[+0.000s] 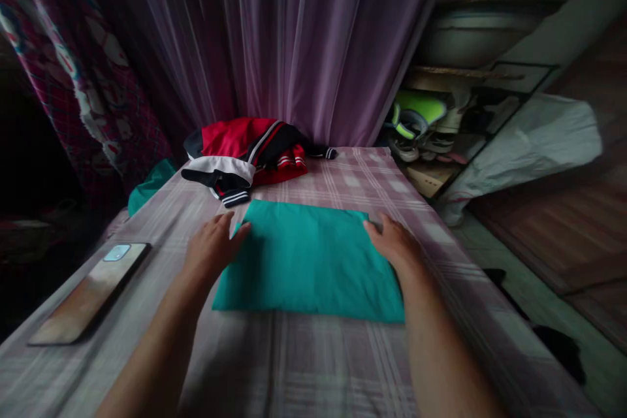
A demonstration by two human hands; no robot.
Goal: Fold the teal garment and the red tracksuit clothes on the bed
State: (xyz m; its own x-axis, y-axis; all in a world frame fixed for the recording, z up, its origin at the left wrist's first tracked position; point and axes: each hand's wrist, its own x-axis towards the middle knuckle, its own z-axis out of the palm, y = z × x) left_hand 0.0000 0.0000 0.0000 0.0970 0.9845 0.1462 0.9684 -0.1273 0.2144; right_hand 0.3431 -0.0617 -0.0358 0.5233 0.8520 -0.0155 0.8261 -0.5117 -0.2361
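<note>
A teal cloth [308, 260], folded into a flat rectangle, lies in the middle of a bed covered with a pale checked sheet [313, 372]. My left hand [211, 249] rests at the cloth's left edge, fingers stretched toward its far left corner. My right hand [394, 243] lies at the cloth's right edge, its fingers flat near the far right corner. Neither hand grips anything.
A pile of red, white and black clothes [247, 157] sits at the far end of the bed. A phone [91, 292] lies on the sheet at the left. More teal fabric [149, 188] hangs off the left side. Purple curtain [294, 39] behind; shoe shelves [431, 124] at right.
</note>
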